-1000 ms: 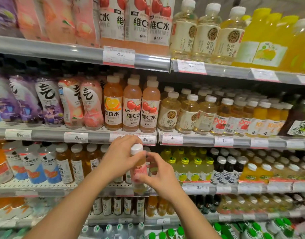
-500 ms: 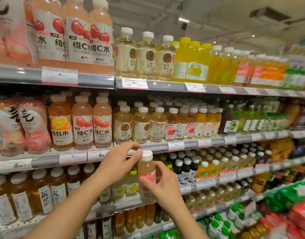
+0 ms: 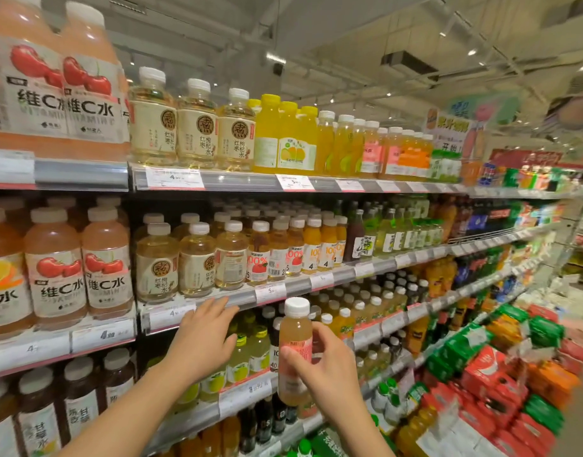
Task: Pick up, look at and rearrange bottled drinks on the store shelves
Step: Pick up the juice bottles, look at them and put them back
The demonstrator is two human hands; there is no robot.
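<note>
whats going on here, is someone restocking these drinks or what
A person stands at a store drinks aisle. Their right hand holds a small peach-coloured bottle with a white cap upright in front of the shelves. Their left hand is open, reaching toward the shelf edge below the pale tea bottles.

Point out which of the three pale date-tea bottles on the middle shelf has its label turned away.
The rightmost of the three: it shows small print where the other two show the round brown emblem.
</note>
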